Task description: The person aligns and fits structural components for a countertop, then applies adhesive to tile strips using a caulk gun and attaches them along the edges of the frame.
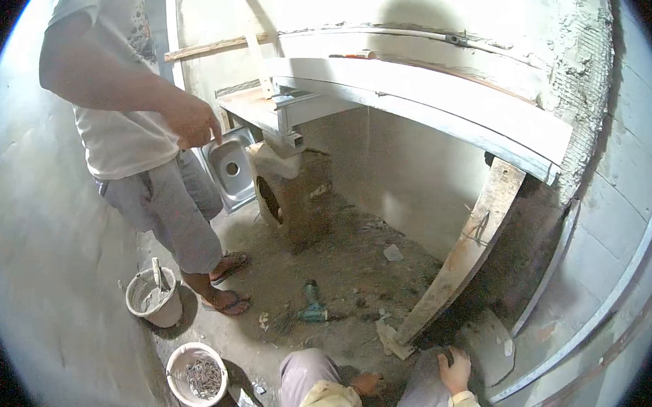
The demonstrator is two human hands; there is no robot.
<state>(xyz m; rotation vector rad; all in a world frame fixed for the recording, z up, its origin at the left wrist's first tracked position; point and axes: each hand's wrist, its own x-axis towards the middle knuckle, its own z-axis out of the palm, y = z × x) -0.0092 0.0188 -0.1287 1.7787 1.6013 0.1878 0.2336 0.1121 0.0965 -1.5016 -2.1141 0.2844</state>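
At the bottom of the view, my right hand [455,370] rests on my right knee, its fingers bent over the trouser cloth and holding no object. My left hand [367,384] hangs low between my knees, near the dusty floor; its fingers are too small and dark to make out. Ahead of my knees a teal power drill [314,309] lies on the floor. A wooden prop [465,247] leans up from the floor to the white counter frame [440,112], to the right of the drill.
A co-worker in sandals [167,207] stands at the left, one hand pointing down. Two buckets, one with a tool [153,297] and one with small metal pieces [197,375], stand at lower left. A steel sink [233,168] leans behind the co-worker, beside a cardboard box [287,195].
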